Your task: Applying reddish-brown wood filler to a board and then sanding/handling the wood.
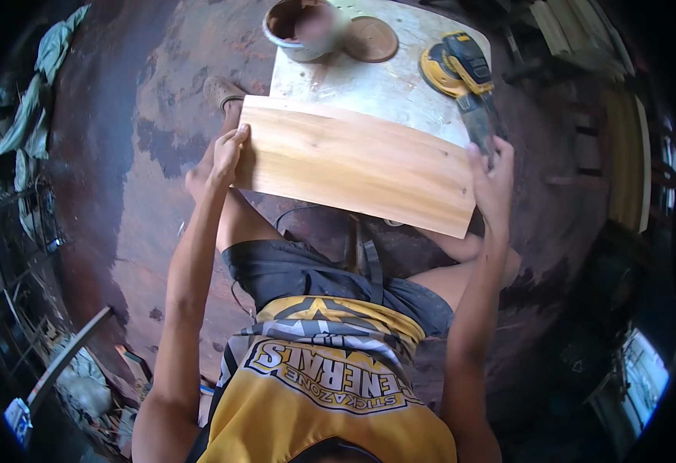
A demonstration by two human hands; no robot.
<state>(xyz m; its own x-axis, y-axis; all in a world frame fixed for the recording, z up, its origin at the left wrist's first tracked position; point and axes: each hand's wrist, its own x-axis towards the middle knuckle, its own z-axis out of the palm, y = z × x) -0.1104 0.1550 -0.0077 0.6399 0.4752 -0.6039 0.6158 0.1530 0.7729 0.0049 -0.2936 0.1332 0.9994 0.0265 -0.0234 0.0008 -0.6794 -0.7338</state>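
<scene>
A pale wooden board (355,162) with a few small knots lies across the near side of a worn white tabletop (320,81), tilted down to the right. My left hand (231,153) grips its left end, thumb on the upper face. At its right end my right hand (494,179) holds the edge, the fingers somewhat blurred. Just beyond that hand, on the tabletop, rests a yellow and black orbital sander (456,66). At the far left stands an open tub (303,49) with brown contents, partly blurred, and a round brown lid (371,39) lies beside it.
Below the board are my bent legs, with a dark cable (291,214) on the floor between them. Stacked boards (624,156) stand at the right. Cloths (34,116) and clutter line the left side, near a long pale strip (69,356).
</scene>
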